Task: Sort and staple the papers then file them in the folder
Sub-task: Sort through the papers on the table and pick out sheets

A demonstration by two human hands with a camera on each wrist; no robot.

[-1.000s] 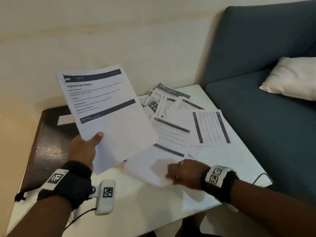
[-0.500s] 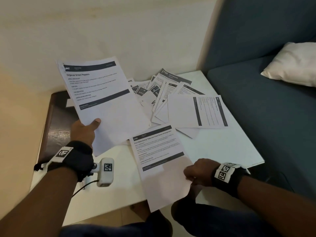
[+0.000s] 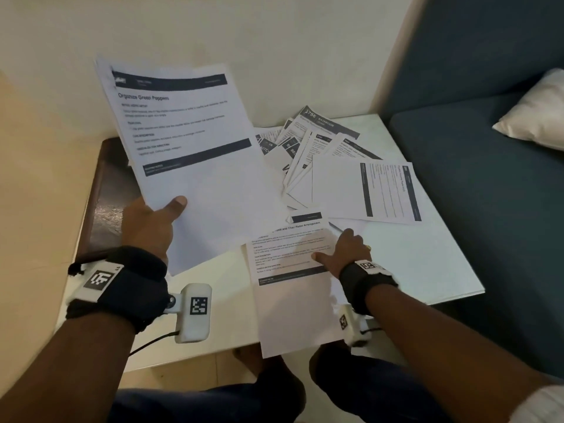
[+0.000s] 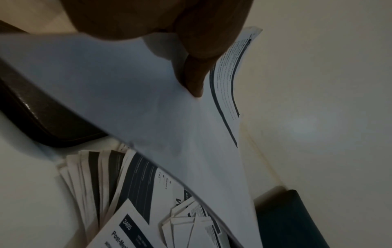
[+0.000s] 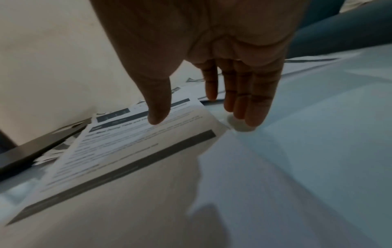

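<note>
While the left hand (image 3: 149,221) pinches the "Organize Green Peppers" sheet (image 3: 183,141), the straight-fingered right hand (image 3: 348,251) presses the "Chair Reset Arrangement" page (image 3: 293,288); loose papers (image 3: 335,166) lie beyond.

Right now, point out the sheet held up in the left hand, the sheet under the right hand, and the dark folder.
Held sheet (image 3: 195,166), head view: blank lower middle.
Table sheet (image 3: 290,303), head view: blank lower half.
Folder (image 3: 106,203), head view: glossy cover.

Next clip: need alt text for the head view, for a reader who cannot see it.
The left hand holds up a sheet headed "Organize Green Peppers" while the right hand lies with straight fingers at the edge of another printed sheet on the white table. More papers are fanned out behind, beside a dark folder.
</note>
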